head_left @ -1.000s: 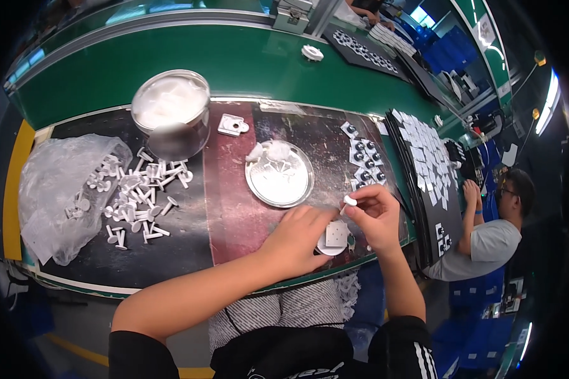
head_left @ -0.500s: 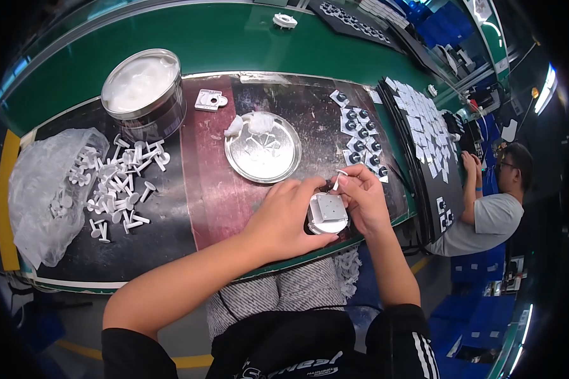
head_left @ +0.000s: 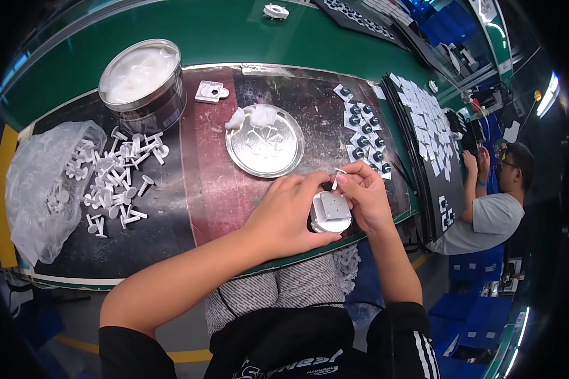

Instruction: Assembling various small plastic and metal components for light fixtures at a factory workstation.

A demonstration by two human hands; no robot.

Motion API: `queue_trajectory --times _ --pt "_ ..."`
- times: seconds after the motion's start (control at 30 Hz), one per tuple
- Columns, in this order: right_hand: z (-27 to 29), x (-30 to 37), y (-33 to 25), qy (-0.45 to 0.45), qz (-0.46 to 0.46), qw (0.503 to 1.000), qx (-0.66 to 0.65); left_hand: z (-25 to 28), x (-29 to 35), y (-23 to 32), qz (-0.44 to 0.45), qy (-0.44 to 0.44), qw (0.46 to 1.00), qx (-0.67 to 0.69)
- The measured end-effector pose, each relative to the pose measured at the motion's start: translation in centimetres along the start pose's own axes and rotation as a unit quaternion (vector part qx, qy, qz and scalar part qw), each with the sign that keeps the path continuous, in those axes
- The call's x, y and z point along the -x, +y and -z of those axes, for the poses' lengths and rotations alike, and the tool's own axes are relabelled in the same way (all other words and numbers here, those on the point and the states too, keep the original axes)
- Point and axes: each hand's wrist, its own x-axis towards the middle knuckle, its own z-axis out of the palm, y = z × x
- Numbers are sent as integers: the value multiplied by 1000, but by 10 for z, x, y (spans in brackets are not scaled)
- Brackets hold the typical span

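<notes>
At the table's near edge, my left hand (head_left: 283, 215) is closed around a white round housing (head_left: 332, 213) with a raised square plate on top. Its thumb lies along the near side and its fingers along the far side. My right hand (head_left: 370, 201) pinches a small white T-shaped plastic pin (head_left: 336, 180) over the housing's far edge. A dark bit shows by the left fingertips, too small to make out. Beyond my hands sits a round silver lid (head_left: 265, 165) with white grease-like lumps and several white pins in it.
Several white plastic pins (head_left: 117, 189) lie loose beside a clear plastic bag (head_left: 35, 196). An open tin of white paste (head_left: 139, 79) and a white bracket (head_left: 210, 91) stand farther back. Several small black parts on white squares (head_left: 365, 128) lie right. A co-worker (head_left: 502, 211) sits beyond a black board (head_left: 423, 158).
The view has shifted slightly. My left hand keeps its hold on the housing, and the pin in my right fingers stands a little more upright over its far edge.
</notes>
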Motion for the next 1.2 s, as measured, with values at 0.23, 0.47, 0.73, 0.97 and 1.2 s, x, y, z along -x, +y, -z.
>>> queue_trajectory --times 0.23,0.47,0.73,0.97,1.2 --pt "0 1 3 1 21 1000 17 1 -1 2 -1 -5 1000 -4" --pt "-1 1 3 9 22 1000 11 1 0 1 4 -10 1000 1" --pt "-2 0 2 9 21 1000 8 1 0 1 -1 -8 1000 1" --pt "3 1 4 2 19 1000 0 2 0 2 -3 -8 1000 2" --pt "4 12 0 12 123 987 103 -1 1 0 8 -12 1000 -1"
